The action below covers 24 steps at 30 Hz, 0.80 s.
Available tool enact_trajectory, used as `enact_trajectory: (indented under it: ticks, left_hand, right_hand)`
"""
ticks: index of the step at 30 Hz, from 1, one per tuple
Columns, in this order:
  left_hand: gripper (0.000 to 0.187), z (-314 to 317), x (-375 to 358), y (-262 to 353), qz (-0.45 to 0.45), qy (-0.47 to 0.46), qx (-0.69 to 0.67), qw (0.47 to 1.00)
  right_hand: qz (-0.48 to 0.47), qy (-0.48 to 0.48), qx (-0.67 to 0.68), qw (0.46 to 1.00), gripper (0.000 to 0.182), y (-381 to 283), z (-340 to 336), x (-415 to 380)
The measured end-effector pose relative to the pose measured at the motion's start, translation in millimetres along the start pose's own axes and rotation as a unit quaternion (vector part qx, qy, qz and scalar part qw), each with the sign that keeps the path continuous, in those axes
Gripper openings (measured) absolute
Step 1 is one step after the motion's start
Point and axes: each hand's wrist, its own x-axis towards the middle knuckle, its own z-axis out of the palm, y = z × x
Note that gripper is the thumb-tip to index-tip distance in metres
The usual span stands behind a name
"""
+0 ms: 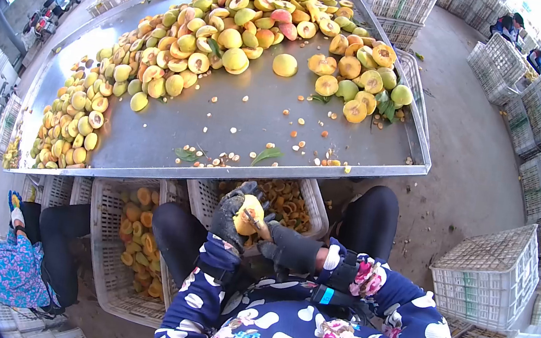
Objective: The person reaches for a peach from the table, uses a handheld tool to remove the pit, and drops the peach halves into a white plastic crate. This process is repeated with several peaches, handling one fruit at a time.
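Note:
My left hand (228, 215), in a dark glove, is closed around a yellow peach half (250, 212), its cut face turned toward my right hand. My gloved right hand (292, 249) grips a small pitting tool (262, 228) with a brownish handle, its thin tip against the fruit. Both hands are above my lap, just in front of the metal table's near edge. Below them a white crate (318, 207) holds many cut peach pieces (285, 199). The exact shape of the tool's tip is too small to make out.
The metal table (186, 129) carries a large heap of peach halves (184, 46), with loose pits and leaves near its front edge. Another crate of peaches (105, 270) stands by my left knee. A person in a blue patterned top (21, 269) sits at left. Stacked crates (484, 275) line the right.

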Motion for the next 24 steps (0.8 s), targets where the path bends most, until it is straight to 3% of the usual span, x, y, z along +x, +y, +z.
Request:
enact_trajectory:
  ticks: [2,5,7,9,12,14,16,19,20,21,23,24]
  left_hand:
    - [0.041,1.5,3.0,-3.5,0.025,0.001,0.000,1.000]
    - [0.034,-14.2,10.4,-14.9,0.141,0.019,0.243,0.959]
    - [0.037,-33.8,13.5,-22.8,0.188,0.007,0.419,0.889]
    - [0.039,-45.6,14.0,-29.7,0.221,0.006,0.452,0.864]
    - [0.032,-45.7,15.6,-32.9,0.255,0.043,0.364,0.895]
    - [0.029,-54.9,18.8,-34.4,0.244,0.045,0.415,0.875]
    - [0.030,-57.0,16.8,-23.9,0.212,0.005,0.487,0.848]
    - [0.031,-60.2,20.1,-28.5,0.146,-0.042,0.403,0.902]
    - [0.031,-56.5,17.5,-26.3,0.152,-0.040,0.423,0.892]
    - [0.031,-52.9,14.9,-24.0,0.158,-0.037,0.443,0.882]
    - [0.032,-27.7,-1.2,-4.1,0.219,-0.013,0.629,0.746]
    - [0.033,-29.3,0.5,-5.3,0.199,-0.011,0.609,0.767]
  right_hand:
    - [-0.059,0.121,-0.168,0.977,0.031,7.4,5.3,3.4]
    - [-0.113,0.171,-0.284,0.937,0.028,23.1,15.9,17.9]
    - [-0.140,0.146,-0.165,0.965,0.027,26.3,21.5,19.5]
    - [-0.098,0.093,-0.053,0.989,0.025,18.5,23.2,15.1]
    - [0.011,0.014,0.057,0.998,0.023,-13.6,17.8,0.6]
    - [0.009,0.012,0.063,0.998,0.021,-16.2,16.3,0.7]
    - [0.013,0.018,-0.031,0.999,0.020,-23.0,13.0,0.9]
    - [-0.062,0.078,-0.213,0.972,0.018,10.9,15.3,22.3]
    - [-0.101,0.104,-0.278,0.950,0.017,23.5,17.2,29.5]
    - [-0.084,0.080,-0.237,0.964,0.017,13.2,14.0,22.9]
    - [-0.048,0.031,-0.152,0.987,0.017,-15.7,7.1,3.0]
    - [-0.028,0.016,-0.077,0.996,0.018,-15.2,6.9,0.9]
